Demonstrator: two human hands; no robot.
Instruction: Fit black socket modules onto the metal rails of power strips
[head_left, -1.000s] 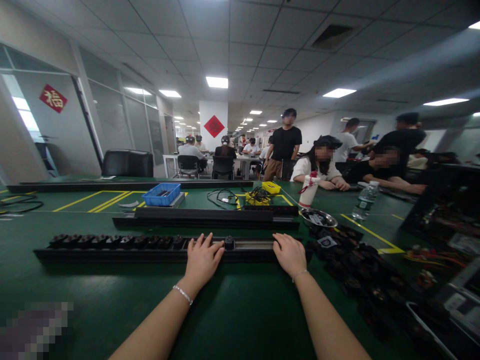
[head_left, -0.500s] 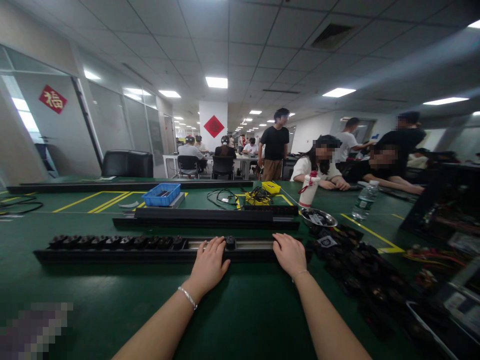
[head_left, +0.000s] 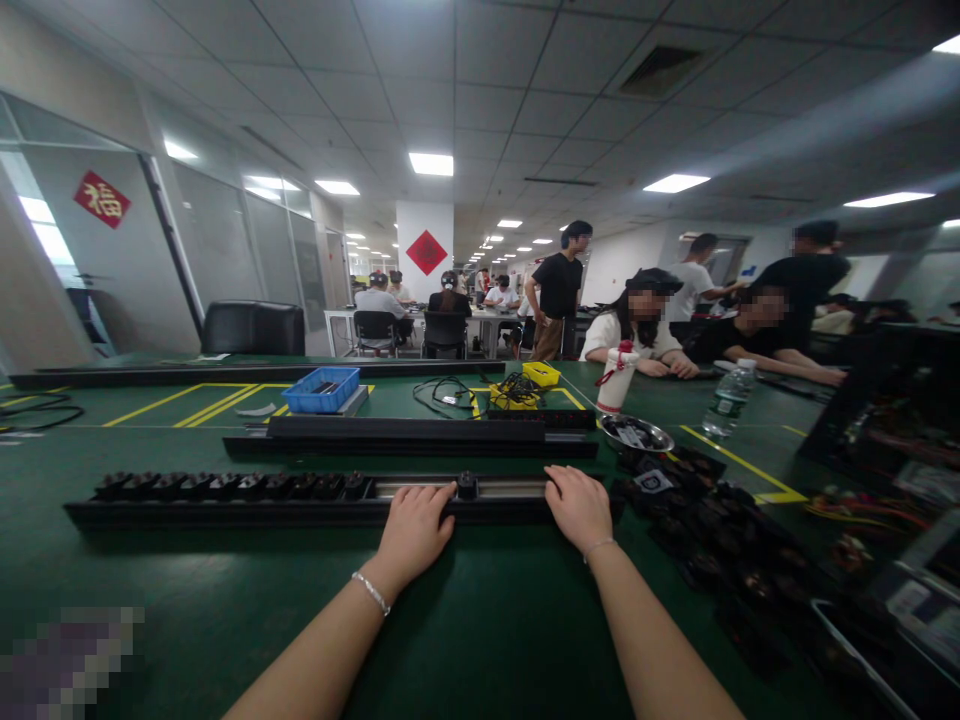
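A long black rail (head_left: 240, 515) with a silvery channel (head_left: 514, 488) lies across the green table in front of me. Several small black modules (head_left: 225, 484) sit in a row along its left part, and a single black module (head_left: 466, 485) stands apart, right of the middle. My left hand (head_left: 416, 522) rests over the rail with fingers stretched, its index fingertip at the left side of that single module. Near the rail's right end, my right hand (head_left: 579, 505) is closed over the rail, fingertips bent across its top; its far-side grip is partly hidden.
Behind lies another black rail (head_left: 405, 432), with a blue bin (head_left: 322, 388) and tangled cables (head_left: 517, 390) beyond. To the right are a metal bowl (head_left: 636, 434), a water bottle (head_left: 727, 400), a white cup (head_left: 616, 378) and a pile of black parts (head_left: 720, 540). Co-workers sit across the table.
The single black module has slid slightly to the right along the channel, with my left index finger against it. My left fingers have drawn together somewhat; my right hand stays in place.
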